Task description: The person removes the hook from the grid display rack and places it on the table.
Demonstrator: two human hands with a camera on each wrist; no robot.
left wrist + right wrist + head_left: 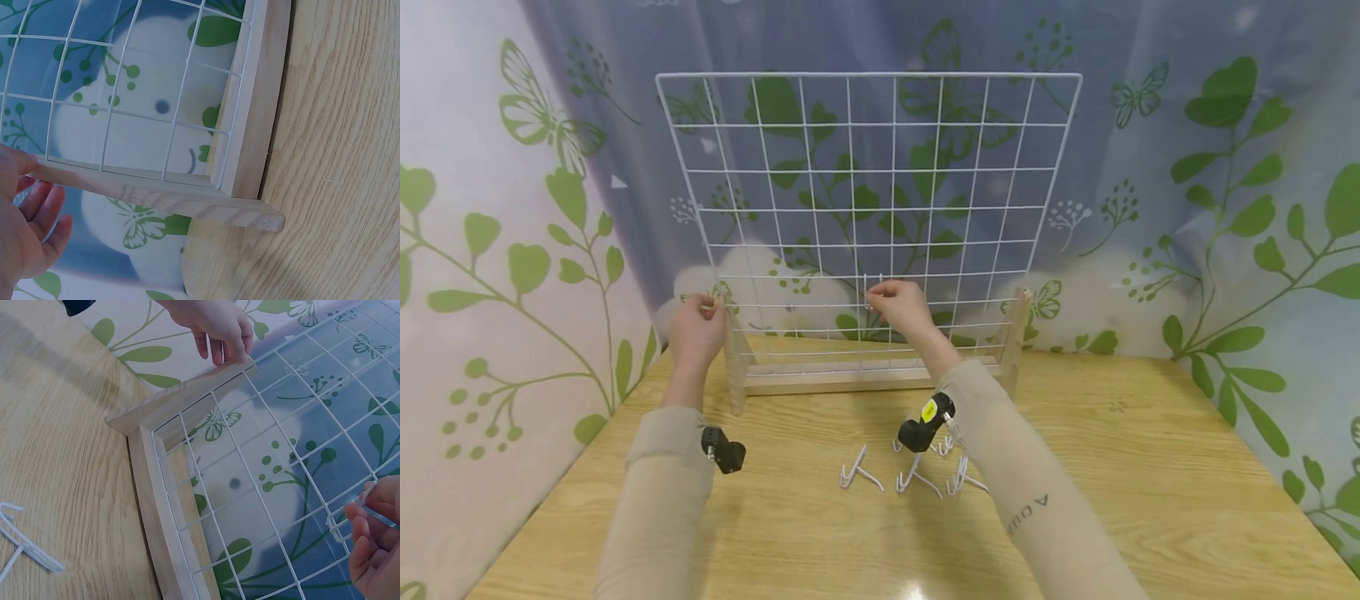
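Note:
A white wire grid panel (872, 74) stands upright in a pale wooden stand (835, 385). At the left upright (206, 207), my left hand (692, 333) pinches the top end between thumb and forefinger, its other fingers loosely bent. My right hand (906, 308) is at the lower middle of the panel. It pinches a white wire hook (335, 528), whose looped end lies against the grid wires; two prongs show above the fingers in the head view. Whether the hook is seated on a wire I cannot tell.
Several more white hooks lie on the wooden table (790, 533) in front of the stand, one of them a loose hook (859, 471) left of the others. My right forearm partly covers some. A patterned curtain (1150, 250) hangs behind and on both sides.

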